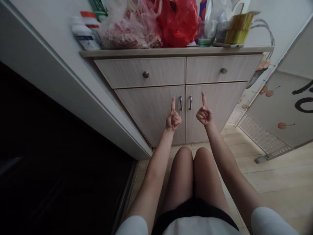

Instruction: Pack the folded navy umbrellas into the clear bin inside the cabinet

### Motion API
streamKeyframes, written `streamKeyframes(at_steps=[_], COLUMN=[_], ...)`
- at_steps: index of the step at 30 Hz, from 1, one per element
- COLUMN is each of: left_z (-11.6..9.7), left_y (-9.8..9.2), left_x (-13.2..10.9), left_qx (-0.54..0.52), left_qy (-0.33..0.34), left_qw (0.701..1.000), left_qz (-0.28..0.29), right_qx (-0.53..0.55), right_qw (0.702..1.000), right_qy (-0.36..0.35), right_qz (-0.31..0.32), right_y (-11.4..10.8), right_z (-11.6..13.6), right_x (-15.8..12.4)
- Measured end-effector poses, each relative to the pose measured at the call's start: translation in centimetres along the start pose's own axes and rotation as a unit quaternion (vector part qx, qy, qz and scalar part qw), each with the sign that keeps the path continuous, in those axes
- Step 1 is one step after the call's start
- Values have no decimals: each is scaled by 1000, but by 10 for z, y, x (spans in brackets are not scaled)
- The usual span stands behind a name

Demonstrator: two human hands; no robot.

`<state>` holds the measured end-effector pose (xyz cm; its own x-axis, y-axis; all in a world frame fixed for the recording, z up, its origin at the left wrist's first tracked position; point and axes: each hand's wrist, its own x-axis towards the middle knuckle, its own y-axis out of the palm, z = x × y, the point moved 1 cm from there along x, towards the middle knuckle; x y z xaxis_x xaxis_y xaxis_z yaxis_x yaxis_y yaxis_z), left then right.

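My left hand [173, 120] is held up in front of the cabinet's left door [151, 111], its index finger pointing up and the other fingers curled into the palm. Mirroring it, my right hand [204, 115] points one finger up before the right door [217, 104], with the rest folded in. Nothing shows in either hand. Between them are two metal door handles, the left handle [181, 102] and the right handle [190, 102]. Both hands look apart from the handles, though the exact gap to the doors is hard to judge.
Above the doors are two drawers with round knobs [145, 74]. The cabinet top [146, 52] carries a white bottle [84, 34], a red plastic bag [179, 24], a clear bag [129, 29], a glass [207, 32] and a yellow box [238, 29]. A cherry-patterned panel [276, 107] stands at right.
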<state>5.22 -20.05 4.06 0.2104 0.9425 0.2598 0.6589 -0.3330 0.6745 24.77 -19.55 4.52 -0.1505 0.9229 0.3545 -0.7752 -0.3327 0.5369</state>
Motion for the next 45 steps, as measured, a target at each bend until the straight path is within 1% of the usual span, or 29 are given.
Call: streamKeyframes(at_steps=[2,4,6,7,8,9,11,12,13,14,15,16,19,23,27,30,32,35,39,43,45], left_z=[1,3,9,13,17,21,27,30,33,36,39,43,53,60,59,57,56,53,41,21,8], left_y=[-3,-8,-16,-21,-26,-32,-39,-41,-41,-40,-39,-37,-33,-36,-36,-31,-29,-31,-40,-48,-54], left_x=[1,2,4,6,10,14,27,35,44,53,63,71,88,90,84,69,50,6,-63,-121,-146], left_qx=[7,49,135,196,266,340,473,520,552,571,579,581,574,572,581,574,568,553,516,468,443], left_qy=[-4,-21,-39,-40,-30,-12,42,70,93,107,110,105,73,74,82,96,108,146,229,251,263], left_qw=[1000,998,990,980,963,937,863,827,801,787,783,785,799,801,791,794,797,802,804,814,811], left_qz=[21,38,28,3,-36,-84,-173,-199,-210,-208,-199,-188,-164,-160,-170,-173,-173,-171,-187,-236,-278], right_qx=[-37,-97,-189,-247,-308,-366,-455,-481,-496,-502,-502,-498,-479,-466,-472,-467,-467,-480,-500,-489,-486], right_qw=[999,995,979,963,941,914,863,847,839,838,841,846,861,868,870,872,872,863,841,831,823], right_qy=[1,1,-14,-29,-47,-67,-98,-109,-115,-118,-115,-108,-81,-72,-54,-67,-85,-106,-118,-129,-139], right_qz=[-16,-36,-74,-102,-133,-162,-195,-197,-191,-180,-168,-158,-148,-154,-134,-128,-120,-117,-169,-231,-260], right_y=[-2,-8,-17,-23,-28,-33,-39,-40,-40,-39,-38,-37,-36,-42,-42,-36,-33,-33,-41,-53,-60], right_z=[1,-4,-15,-22,-29,-36,-50,-56,-62,-67,-72,-76,-87,-91,-88,-82,-75,-58,-25,9,25], right_x=[2,5,9,11,14,18,27,34,41,49,57,65,81,86,81,64,42,-4,-76,-138,-162])
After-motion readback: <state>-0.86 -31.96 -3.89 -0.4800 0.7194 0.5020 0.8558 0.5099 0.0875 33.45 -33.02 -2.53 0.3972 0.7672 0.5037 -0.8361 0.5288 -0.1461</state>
